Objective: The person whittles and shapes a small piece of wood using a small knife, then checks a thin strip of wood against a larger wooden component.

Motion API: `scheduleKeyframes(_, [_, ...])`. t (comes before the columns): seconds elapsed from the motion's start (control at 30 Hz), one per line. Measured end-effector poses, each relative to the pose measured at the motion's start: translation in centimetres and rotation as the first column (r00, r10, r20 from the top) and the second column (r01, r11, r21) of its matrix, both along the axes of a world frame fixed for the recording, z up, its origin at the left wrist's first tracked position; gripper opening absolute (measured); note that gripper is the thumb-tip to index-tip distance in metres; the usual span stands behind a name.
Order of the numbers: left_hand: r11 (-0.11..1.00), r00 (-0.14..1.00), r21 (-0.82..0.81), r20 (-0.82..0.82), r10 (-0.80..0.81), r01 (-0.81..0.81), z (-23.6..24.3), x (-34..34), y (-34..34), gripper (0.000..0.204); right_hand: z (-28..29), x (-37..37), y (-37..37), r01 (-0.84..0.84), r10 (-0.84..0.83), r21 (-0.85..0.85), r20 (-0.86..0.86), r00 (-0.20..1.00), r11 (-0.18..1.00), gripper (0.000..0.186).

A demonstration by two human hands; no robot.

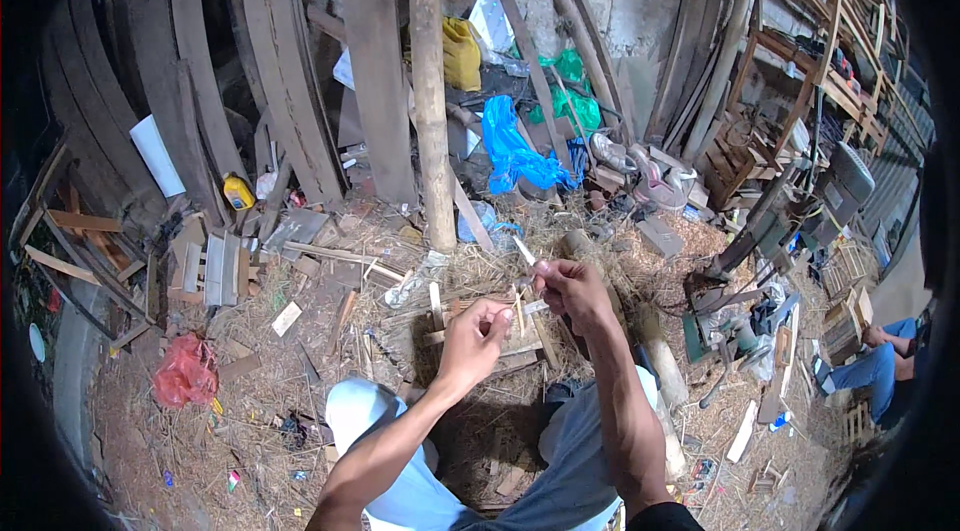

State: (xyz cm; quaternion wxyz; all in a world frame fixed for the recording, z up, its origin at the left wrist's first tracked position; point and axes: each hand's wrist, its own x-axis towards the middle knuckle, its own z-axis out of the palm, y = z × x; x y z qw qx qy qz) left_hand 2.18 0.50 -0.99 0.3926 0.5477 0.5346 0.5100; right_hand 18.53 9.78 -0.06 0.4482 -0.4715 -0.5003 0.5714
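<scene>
My right hand (575, 293) is closed in front of me, around the handle of what looks like a small knife. Its pale, pointed blade (524, 251) sticks out past the thumb, up and to the left. Lower and to the left, my left hand (474, 343) is closed with thumb and fingertips pinched together. Whatever it pinches is too small to make out. A thin pale strip (520, 315) shows between the two hands, and I cannot tell whether either one touches it. Below them lie wood pieces and shavings, between my knees.
A bamboo post (430, 101) rises just ahead, with planks (285, 71) leaning behind it. Blue (515, 151) and red (186, 371) plastic bags lie on the littered ground. At right stands a metal machine (740, 231); beyond it, another person's leg (868, 371) shows.
</scene>
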Motion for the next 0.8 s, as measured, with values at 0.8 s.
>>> scheduleKeyframes(0.8, [1.0,0.998,0.004,0.052,-0.027,0.027,-0.4,-1.8,0.0,0.017,1.5,-1.9,-2.8,0.007,-0.032,0.248,0.096,0.995,0.969,0.024])
